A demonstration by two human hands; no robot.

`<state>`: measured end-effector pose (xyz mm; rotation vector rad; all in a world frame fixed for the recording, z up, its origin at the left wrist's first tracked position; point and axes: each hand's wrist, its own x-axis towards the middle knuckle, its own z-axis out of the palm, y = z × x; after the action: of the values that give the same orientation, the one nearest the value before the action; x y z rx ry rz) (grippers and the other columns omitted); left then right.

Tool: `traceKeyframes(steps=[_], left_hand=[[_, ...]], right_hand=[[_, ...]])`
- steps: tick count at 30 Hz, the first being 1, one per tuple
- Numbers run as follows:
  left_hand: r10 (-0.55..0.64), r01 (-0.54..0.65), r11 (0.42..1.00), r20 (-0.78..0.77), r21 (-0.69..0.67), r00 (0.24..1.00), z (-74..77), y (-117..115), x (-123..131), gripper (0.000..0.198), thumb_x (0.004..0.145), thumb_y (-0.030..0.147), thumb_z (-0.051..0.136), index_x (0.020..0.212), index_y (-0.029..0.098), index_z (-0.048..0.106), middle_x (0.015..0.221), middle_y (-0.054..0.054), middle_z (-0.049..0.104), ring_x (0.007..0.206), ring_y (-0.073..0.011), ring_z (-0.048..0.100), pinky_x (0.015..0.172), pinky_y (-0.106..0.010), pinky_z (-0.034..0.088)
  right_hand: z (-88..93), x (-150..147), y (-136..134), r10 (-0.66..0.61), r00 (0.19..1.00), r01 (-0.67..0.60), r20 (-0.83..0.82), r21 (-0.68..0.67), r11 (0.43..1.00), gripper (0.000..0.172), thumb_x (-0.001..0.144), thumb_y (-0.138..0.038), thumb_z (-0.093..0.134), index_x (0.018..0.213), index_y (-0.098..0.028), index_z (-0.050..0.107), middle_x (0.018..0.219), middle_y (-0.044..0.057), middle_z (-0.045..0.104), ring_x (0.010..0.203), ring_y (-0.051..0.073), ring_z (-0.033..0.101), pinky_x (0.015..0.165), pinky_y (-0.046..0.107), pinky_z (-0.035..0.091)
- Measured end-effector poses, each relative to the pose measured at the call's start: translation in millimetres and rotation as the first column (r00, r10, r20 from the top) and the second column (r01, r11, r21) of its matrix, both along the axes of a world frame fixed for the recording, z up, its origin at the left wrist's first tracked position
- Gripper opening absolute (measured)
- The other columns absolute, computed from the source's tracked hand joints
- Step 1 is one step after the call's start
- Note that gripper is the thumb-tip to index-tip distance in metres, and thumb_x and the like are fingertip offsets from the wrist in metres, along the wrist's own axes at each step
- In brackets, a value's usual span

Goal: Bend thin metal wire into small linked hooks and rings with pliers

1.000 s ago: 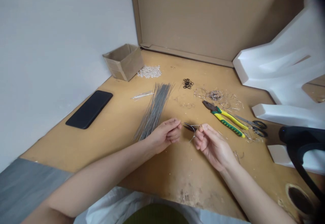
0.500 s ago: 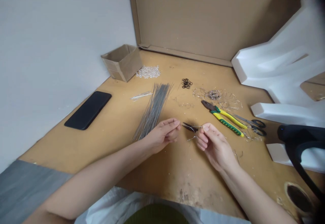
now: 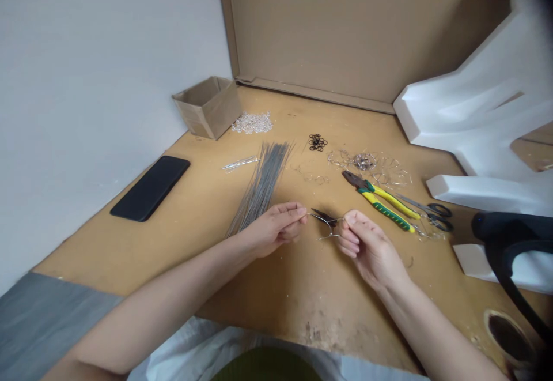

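A thin bent wire (image 3: 325,219) spans the gap between my two hands, above the middle of the table. My left hand (image 3: 283,228) pinches its left end between thumb and index finger. On the other side, my right hand (image 3: 365,245) is closed on the wire's right part with thumb and fingertips. A curved piece of the wire dangles between the hands. Behind it lies a dark pointed tool (image 3: 323,215), partly hidden by my right hand. Just beyond my left hand is a bundle of straight grey wires (image 3: 265,182).
Green-yellow pliers (image 3: 382,199) and scissors (image 3: 432,211) lie to the right, near tangled wire pieces (image 3: 365,162). Black rings (image 3: 318,142), clear beads (image 3: 254,122), a small cardboard box (image 3: 209,107) and a phone (image 3: 151,188) are farther out. White foam (image 3: 466,104) stands at right.
The wire between my hands has bent and dipped, its curved part now hanging lower. My right hand has turned slightly; my left hand stays nearly in place.
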<state>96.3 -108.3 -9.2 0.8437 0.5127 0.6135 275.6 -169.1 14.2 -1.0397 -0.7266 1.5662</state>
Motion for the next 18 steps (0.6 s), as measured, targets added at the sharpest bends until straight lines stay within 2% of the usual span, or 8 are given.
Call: traceKeyframes(steps=[2, 4, 6, 8, 10, 12, 16, 18], left_hand=[[-0.032, 0.033, 0.999, -0.045, 0.034, 0.998, 2.3, 3.2, -1.8, 0.025, 0.080, 0.035, 0.054, 0.067, 0.015, 0.049, 0.038, 0.011, 0.024, 0.037, -0.0032, 0.016, 0.042, -0.019, 0.017], [-0.044, 0.051, 0.996, -0.096, 0.079, 0.994, 4.0, 5.4, -2.8, 0.026, 0.079, 0.037, 0.056, 0.067, 0.014, 0.050, 0.039, 0.010, 0.027, 0.037, -0.0032, 0.017, 0.042, -0.020, 0.016], [-0.034, 0.049, 0.992, -0.127, 0.115, 0.991, 4.3, 5.7, -2.6, 0.026, 0.078, 0.037, 0.056, 0.068, 0.014, 0.050, 0.040, 0.010, 0.028, 0.038, -0.0034, 0.018, 0.043, -0.020, 0.015], [-0.030, 0.048, 0.990, -0.139, 0.129, 0.990, 3.0, 3.7, -1.0, 0.026, 0.079, 0.038, 0.055, 0.069, 0.014, 0.051, 0.041, 0.010, 0.027, 0.039, -0.0037, 0.018, 0.043, -0.021, 0.015], [-0.032, 0.054, 0.989, -0.158, 0.138, 0.987, 1.1, 0.6, 1.4, 0.028, 0.079, 0.040, 0.054, 0.070, 0.014, 0.051, 0.042, 0.010, 0.027, 0.040, -0.0040, 0.019, 0.043, -0.021, 0.015], [-0.019, 0.048, 0.987, -0.182, 0.154, 0.983, -0.6, -1.7, 3.4, 0.029, 0.078, 0.042, 0.054, 0.069, 0.014, 0.052, 0.043, 0.009, 0.028, 0.040, -0.0041, 0.019, 0.044, -0.021, 0.016], [0.072, -0.037, 0.984, -0.198, 0.175, 0.977, -1.6, -1.1, 4.0, 0.029, 0.077, 0.042, 0.055, 0.070, 0.014, 0.051, 0.041, 0.010, 0.027, 0.040, -0.0041, 0.019, 0.043, -0.021, 0.015], [0.093, -0.056, 0.982, -0.199, 0.182, 0.976, -1.6, -0.2, 3.4, 0.028, 0.077, 0.042, 0.055, 0.070, 0.015, 0.051, 0.041, 0.010, 0.027, 0.039, -0.0042, 0.019, 0.042, -0.020, 0.015]], right_hand=[[-0.1, 0.7, 0.0, 0.020, 0.997, -0.022, 0.074, 0.019, 1.000, 0.022, 0.076, -0.034, 0.061, 0.064, -0.019, 0.049, 0.050, -0.007, 0.032, 0.042, 0.007, 0.024, 0.040, 0.020, 0.018], [-1.9, 1.7, 0.7, 0.032, 0.981, -0.045, 0.193, 0.061, 0.997, 0.023, 0.078, -0.035, 0.059, 0.064, -0.019, 0.051, 0.051, -0.005, 0.040, 0.046, 0.008, 0.033, 0.046, 0.021, 0.028], [-5.2, 2.4, 1.6, 0.021, 0.959, -0.056, 0.284, 0.114, 0.992, 0.023, 0.080, -0.035, 0.057, 0.065, -0.019, 0.052, 0.054, -0.003, 0.047, 0.057, 0.011, 0.044, 0.061, 0.024, 0.037], [-8.7, 1.9, 2.2, 0.021, 0.954, -0.065, 0.299, 0.139, 0.988, 0.021, 0.081, -0.035, 0.056, 0.067, -0.020, 0.054, 0.052, -0.003, 0.047, 0.068, 0.014, 0.051, 0.073, 0.028, 0.038], [-11.4, 0.2, 2.0, 0.041, 0.960, -0.078, 0.278, 0.124, 0.989, 0.019, 0.081, -0.036, 0.056, 0.070, -0.020, 0.055, 0.049, -0.005, 0.042, 0.066, 0.015, 0.053, 0.073, 0.030, 0.039], [-12.9, -1.6, 1.3, 0.061, 0.956, -0.091, 0.286, 0.094, 0.991, 0.019, 0.080, -0.038, 0.057, 0.073, -0.020, 0.057, 0.048, -0.006, 0.040, 0.057, 0.013, 0.050, 0.067, 0.029, 0.040], [-12.8, -3.1, 0.4, 0.084, 0.952, -0.105, 0.294, 0.058, 0.993, 0.019, 0.079, -0.038, 0.058, 0.074, -0.020, 0.058, 0.054, -0.003, 0.053, 0.057, 0.013, 0.052, 0.066, 0.029, 0.043], [-12.7, -3.3, 0.7, 0.070, 0.959, -0.093, 0.274, 0.075, 0.993, 0.018, 0.079, -0.038, 0.058, 0.074, -0.021, 0.058, 0.053, -0.003, 0.053, 0.062, 0.015, 0.055, 0.068, 0.031, 0.044]])
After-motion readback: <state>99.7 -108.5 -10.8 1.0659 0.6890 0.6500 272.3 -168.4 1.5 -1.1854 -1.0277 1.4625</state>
